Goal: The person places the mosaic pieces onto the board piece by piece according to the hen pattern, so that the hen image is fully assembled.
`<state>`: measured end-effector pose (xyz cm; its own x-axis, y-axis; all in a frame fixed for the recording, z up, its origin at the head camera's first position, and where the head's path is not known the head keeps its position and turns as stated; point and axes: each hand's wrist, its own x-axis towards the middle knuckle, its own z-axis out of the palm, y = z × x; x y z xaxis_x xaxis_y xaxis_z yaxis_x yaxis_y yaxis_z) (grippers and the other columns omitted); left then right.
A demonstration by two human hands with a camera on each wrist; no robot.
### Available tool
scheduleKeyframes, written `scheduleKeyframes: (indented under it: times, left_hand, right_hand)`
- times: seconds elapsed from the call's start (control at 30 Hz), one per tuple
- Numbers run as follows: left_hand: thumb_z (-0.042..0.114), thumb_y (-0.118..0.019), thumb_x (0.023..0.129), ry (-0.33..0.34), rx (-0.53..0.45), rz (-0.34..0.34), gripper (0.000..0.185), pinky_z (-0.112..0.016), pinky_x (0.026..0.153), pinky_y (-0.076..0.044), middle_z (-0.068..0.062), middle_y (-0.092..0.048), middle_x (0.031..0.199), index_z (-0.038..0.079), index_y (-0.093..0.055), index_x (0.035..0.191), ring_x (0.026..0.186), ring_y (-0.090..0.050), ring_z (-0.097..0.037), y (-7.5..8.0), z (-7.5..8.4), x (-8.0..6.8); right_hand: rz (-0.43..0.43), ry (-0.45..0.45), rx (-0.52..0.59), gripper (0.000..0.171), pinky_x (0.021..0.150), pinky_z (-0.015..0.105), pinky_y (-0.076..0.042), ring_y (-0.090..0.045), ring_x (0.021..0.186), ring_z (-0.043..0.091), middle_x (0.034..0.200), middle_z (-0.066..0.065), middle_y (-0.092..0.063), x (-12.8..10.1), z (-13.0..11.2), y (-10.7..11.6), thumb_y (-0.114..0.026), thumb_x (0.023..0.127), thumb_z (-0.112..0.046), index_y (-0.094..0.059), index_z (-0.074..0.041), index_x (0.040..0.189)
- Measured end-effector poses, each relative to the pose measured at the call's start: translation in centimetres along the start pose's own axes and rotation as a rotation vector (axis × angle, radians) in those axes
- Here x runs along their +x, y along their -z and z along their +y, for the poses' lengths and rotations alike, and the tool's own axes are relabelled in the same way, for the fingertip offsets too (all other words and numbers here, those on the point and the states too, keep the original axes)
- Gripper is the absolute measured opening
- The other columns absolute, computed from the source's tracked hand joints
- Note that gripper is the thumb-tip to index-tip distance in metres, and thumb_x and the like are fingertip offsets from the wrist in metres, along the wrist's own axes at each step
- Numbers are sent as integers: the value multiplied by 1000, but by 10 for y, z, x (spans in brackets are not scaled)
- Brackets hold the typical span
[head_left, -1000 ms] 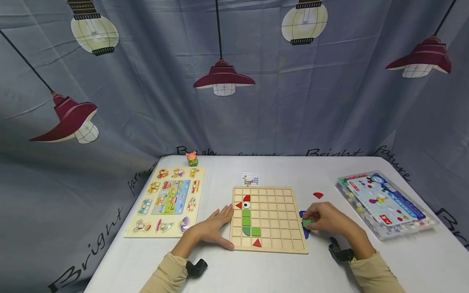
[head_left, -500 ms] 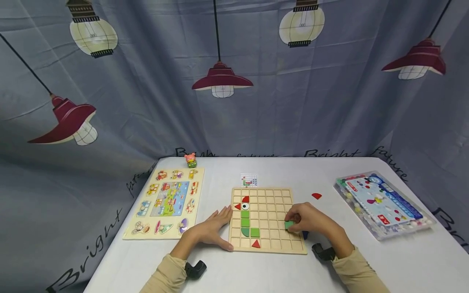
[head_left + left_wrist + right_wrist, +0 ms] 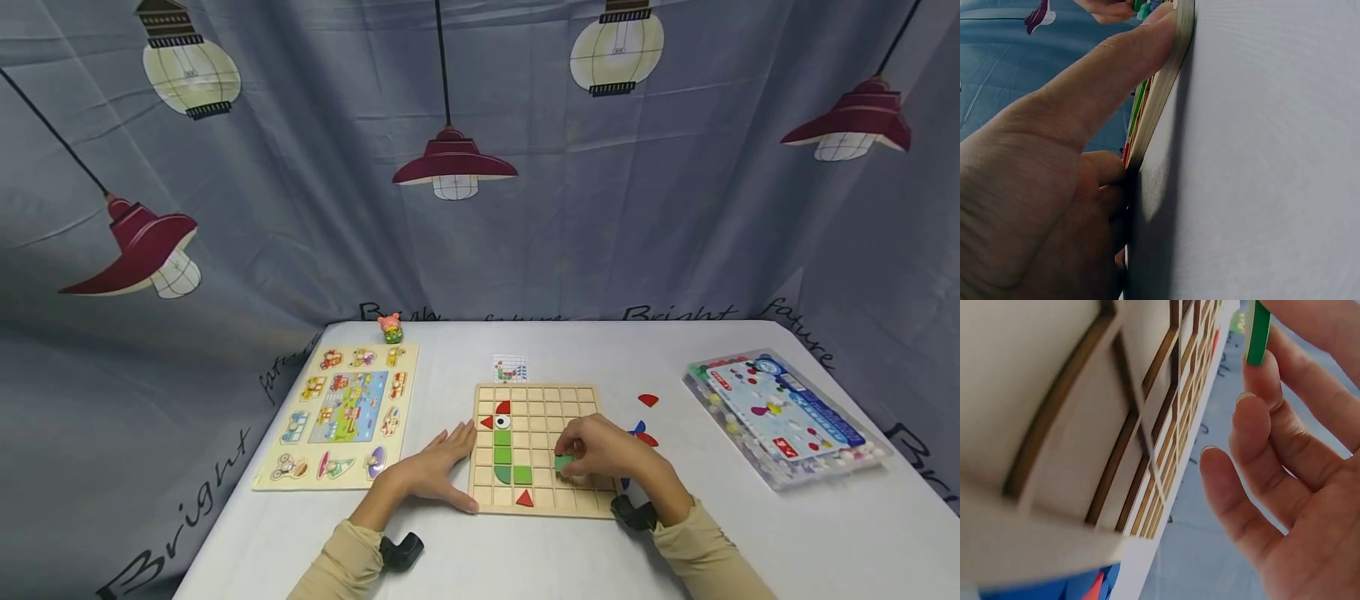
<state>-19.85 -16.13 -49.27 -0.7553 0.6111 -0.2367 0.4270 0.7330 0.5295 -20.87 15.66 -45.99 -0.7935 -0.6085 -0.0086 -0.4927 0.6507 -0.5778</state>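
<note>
A wooden grid board (image 3: 558,408) lies on the white table, with red and green pieces (image 3: 504,454) set in its left columns. My right hand (image 3: 596,454) hovers over the board's lower middle and pinches a green piece (image 3: 563,462), seen edge-on as the green piece (image 3: 1257,334) in the right wrist view above the grid board (image 3: 1147,425). My left hand (image 3: 438,467) lies flat against the board's left edge, thumb along the rim of the grid board (image 3: 1169,69) in the left wrist view.
A picture puzzle board (image 3: 341,412) lies at the left with a small pig figure (image 3: 391,327) behind it. A pattern card (image 3: 510,367) sits behind the grid board. Loose red and blue pieces (image 3: 643,421) lie to its right; a plastic box (image 3: 783,417) stands far right.
My right hand has carried the green piece leftward from the loose pieces beside the board to over the board's lower middle. The left hand has stayed put.
</note>
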Motion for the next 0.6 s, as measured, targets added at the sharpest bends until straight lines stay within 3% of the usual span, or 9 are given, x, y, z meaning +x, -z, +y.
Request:
scheduleKeyframes:
  times: [0.6]
  left_hand:
    - [57,-80,69,8,-7,1,122,-45,126,-2,-9,-4,165,3,-13,156,154,-1,-22,-1,0,1]
  right_hand:
    - [-21,-96,-149,17,58,21,-45,-50,63,4,66,-13,-60,18,-27,-23,-87,69,-18,-72,-17,77]
